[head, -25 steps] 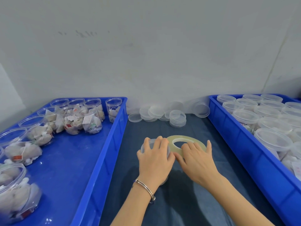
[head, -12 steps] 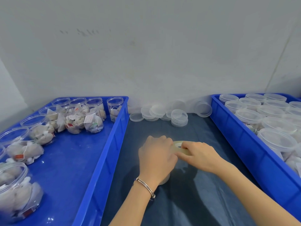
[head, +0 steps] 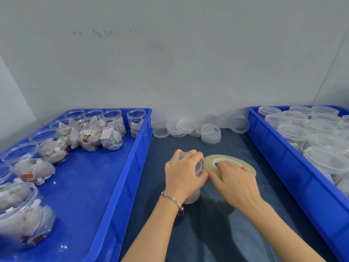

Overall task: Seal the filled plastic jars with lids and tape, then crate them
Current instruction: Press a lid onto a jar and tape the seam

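A lidded clear plastic jar (head: 192, 197) stands on the dark cloth in the middle. My left hand (head: 184, 174) grips it from above, fingers curled over the lid and hiding most of it. Right beside the jar's rim lies a flat roll of clear tape (head: 211, 164), held level at lid height. My right hand (head: 236, 181) holds the roll, with fingers through its hole and thumb against its near edge where it meets the jar.
The left blue crate (head: 120, 178) holds several open jars filled with tea bags (head: 111, 137). The right blue crate (head: 287, 163) holds several lidded jars (head: 291, 132). Stacks of loose clear lids (head: 210, 133) lie by the wall. Dark cloth (head: 217, 233) covers the table.
The tape roll swung around the jar: edge-on behind my left hand half a second ago, it now lies flat to the jar's right again. My left hand stayed on the lid.
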